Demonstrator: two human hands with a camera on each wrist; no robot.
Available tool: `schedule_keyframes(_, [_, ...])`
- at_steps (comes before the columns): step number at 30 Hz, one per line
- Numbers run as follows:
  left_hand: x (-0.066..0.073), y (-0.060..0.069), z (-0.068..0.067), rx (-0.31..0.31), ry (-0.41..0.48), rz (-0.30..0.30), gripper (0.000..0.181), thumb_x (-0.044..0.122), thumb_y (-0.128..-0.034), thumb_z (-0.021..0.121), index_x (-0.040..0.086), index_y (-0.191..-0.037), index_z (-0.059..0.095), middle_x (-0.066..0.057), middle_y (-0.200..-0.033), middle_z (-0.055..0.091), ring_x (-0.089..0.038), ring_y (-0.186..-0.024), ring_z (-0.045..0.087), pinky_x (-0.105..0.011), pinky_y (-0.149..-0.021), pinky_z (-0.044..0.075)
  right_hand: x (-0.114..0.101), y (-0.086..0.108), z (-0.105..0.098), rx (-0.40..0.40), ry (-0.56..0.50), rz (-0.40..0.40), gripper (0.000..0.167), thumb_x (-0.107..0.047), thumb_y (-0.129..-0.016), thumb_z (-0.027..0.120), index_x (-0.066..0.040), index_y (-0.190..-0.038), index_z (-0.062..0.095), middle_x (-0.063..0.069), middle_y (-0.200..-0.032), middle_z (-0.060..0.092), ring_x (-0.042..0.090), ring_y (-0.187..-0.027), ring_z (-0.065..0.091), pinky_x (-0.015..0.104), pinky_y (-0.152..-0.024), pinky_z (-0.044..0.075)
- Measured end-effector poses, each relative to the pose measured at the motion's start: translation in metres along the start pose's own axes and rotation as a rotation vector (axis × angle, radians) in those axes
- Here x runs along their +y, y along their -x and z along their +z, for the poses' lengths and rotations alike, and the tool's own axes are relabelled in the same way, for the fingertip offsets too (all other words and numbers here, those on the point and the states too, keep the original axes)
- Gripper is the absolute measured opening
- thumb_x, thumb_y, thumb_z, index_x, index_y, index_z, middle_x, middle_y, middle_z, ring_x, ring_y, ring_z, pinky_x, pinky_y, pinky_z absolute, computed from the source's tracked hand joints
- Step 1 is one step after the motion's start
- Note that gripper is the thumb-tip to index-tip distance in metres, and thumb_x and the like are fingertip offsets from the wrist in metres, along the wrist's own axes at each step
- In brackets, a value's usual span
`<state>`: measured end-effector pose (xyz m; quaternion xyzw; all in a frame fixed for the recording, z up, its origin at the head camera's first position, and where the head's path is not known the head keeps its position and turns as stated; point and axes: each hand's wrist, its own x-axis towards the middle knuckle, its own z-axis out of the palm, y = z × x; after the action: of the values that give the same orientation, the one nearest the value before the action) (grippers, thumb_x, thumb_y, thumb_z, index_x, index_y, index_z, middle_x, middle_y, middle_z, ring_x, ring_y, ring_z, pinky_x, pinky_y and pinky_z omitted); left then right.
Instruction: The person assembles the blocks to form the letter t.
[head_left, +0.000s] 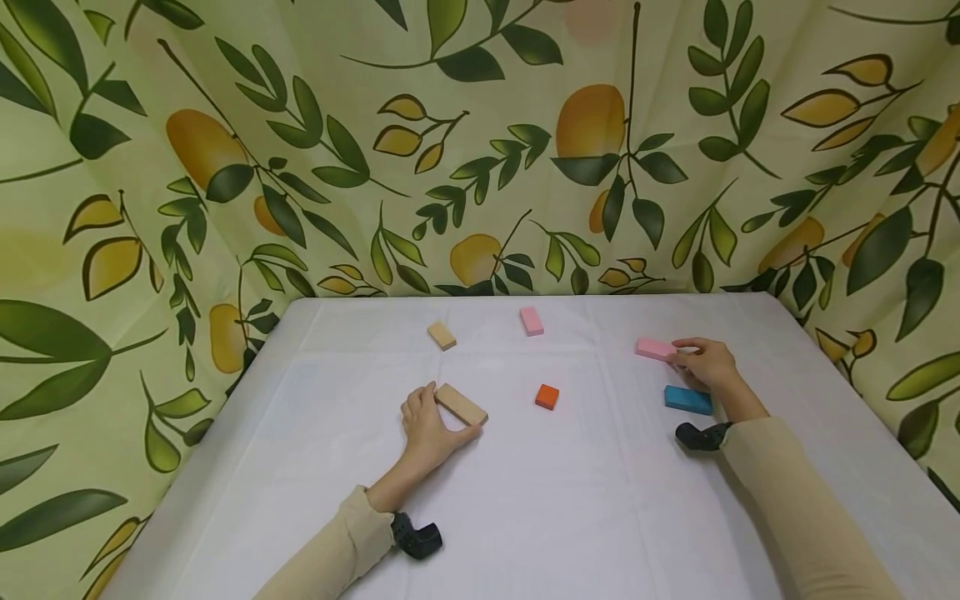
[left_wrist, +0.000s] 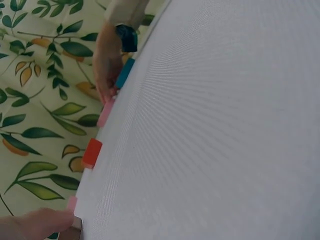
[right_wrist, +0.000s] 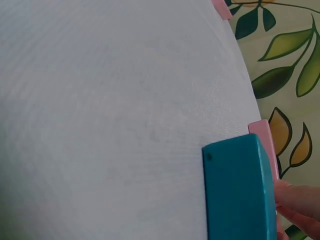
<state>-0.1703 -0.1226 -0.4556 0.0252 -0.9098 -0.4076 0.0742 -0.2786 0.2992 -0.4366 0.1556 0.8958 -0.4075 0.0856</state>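
Note:
My left hand (head_left: 431, 429) spans a plain wooden block (head_left: 461, 405), gripping it lengthwise with the thumb at its near right end and a finger at its far left end. In the left wrist view, the thumb (left_wrist: 42, 222) shows beside the end of that block (left_wrist: 71, 231). My right hand (head_left: 705, 367) pinches the right end of a pink block (head_left: 655, 348) between thumb and fingers. A blue block (head_left: 687, 400) lies just below that hand, apart from the pink one. In the right wrist view the blue block (right_wrist: 237, 190) partly hides the pink block (right_wrist: 265, 142).
A small orange block (head_left: 547, 397) lies between the two hands. Farther back are a small wooden block (head_left: 442, 335) and another pink block (head_left: 532, 321). White cloth (head_left: 525, 517) covers the table, and a leaf-patterned curtain (head_left: 480, 167) hangs along its far edge and sides.

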Motion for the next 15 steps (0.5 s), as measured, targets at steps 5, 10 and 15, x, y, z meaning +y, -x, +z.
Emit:
schedule_keyframes(5, [-0.0001, 0.0025, -0.0007, 0.000, -0.001, -0.047, 0.098, 0.028, -0.0655, 0.088, -0.015, -0.135, 0.035, -0.029, -0.130, 0.031, -0.042, -0.124, 0.023, -0.059, -0.107, 0.023, 0.0000, 0.0004, -0.0006, -0.006, -0.001, -0.007, 0.055, -0.027, -0.095, 0.058, 0.001, -0.140, 0.045, 0.018, -0.105, 0.050, 0.021, -0.084, 0.046, 0.022, -0.061, 0.043])
schedule_keyframes(10, [0.0006, 0.0039, -0.0006, 0.002, -0.021, -0.043, 0.095, 0.029, -0.0658, 0.088, -0.014, -0.133, 0.037, -0.028, -0.125, 0.034, -0.040, -0.119, 0.025, -0.057, -0.104, 0.025, 0.0001, 0.0018, -0.0012, -0.003, 0.007, -0.019, 0.054, -0.027, -0.095, 0.058, 0.002, -0.139, 0.045, 0.019, -0.105, 0.049, 0.021, -0.083, 0.047, 0.021, -0.060, 0.043])
schedule_keyframes(15, [-0.0021, 0.0002, -0.0003, 0.012, -0.061, -0.038, 0.093, 0.034, -0.0634, 0.088, -0.010, -0.131, 0.043, -0.027, -0.123, 0.040, -0.040, -0.118, 0.029, -0.056, -0.104, 0.025, 0.0004, 0.0000, -0.0020, -0.007, -0.002, -0.009, 0.055, -0.028, -0.095, 0.058, 0.002, -0.140, 0.045, 0.019, -0.104, 0.050, 0.019, -0.080, 0.048, 0.022, -0.058, 0.044])
